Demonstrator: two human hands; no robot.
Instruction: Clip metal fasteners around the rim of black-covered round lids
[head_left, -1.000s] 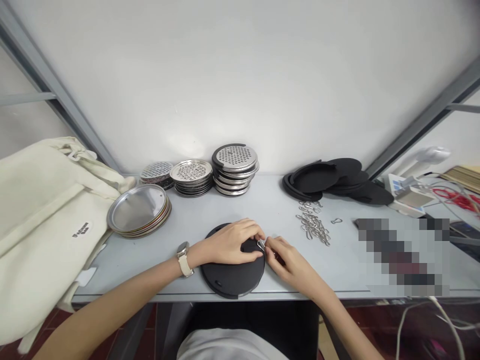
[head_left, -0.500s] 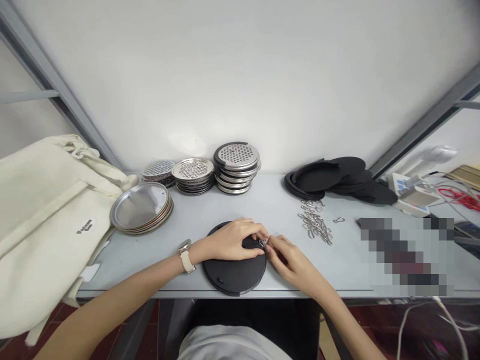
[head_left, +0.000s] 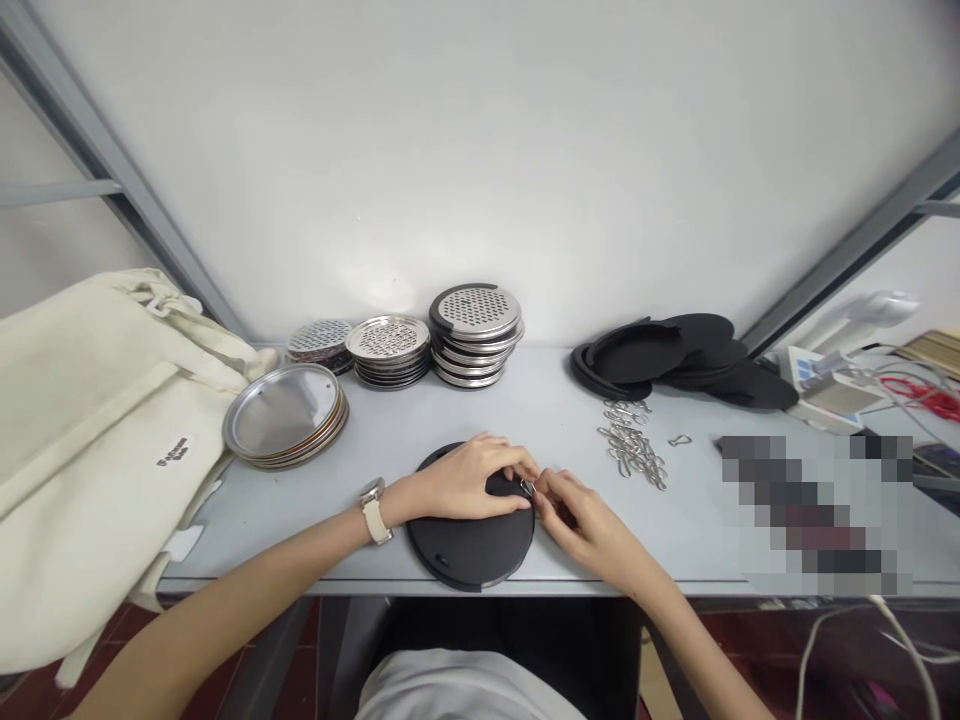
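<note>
By the front edge of the surface [head_left: 540, 420], the left hand [head_left: 476, 480] lies over a black disc [head_left: 480, 550] (its grip I cannot tell) while the right hand [head_left: 576, 512] pinches a metal clip [head_left: 528, 488] at the disc's rim.

A plain white wall [head_left: 480, 150] rose behind a pale gray table [head_left: 547, 420], a soft patch of light glowing low on its surface. Gray metal posts framed the scene at left [head_left: 105, 140] and right, the left one joined by a crossbar [head_left: 60, 194], while a dark red tiled floor [head_left: 301, 660] showed below the table's front edge.
</note>
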